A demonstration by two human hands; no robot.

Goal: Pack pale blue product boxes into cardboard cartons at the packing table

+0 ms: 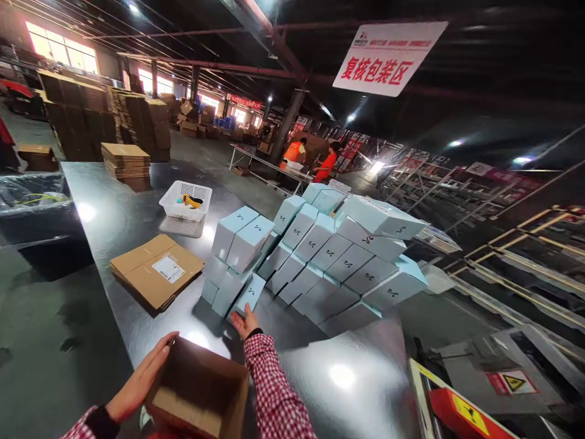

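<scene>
Left hand (pixel 139 378) flat, fingers together, bracing the open carton (pixel 201 390). I see the right hand (pixel 244 322) spread against a lowest pale-blue box (pixel 249 294). Risk: tugging that box could topple the leaning stack (pixel 329 256) off the steel table (pixel 347 378).

Head-worn view, tilted, down over near table (pixel 137 207)

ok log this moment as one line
left hand: flat on open cardboard box side | right hand: open, at lowest light blue box | pile beside: light blue boxes | surface: metal table
</scene>
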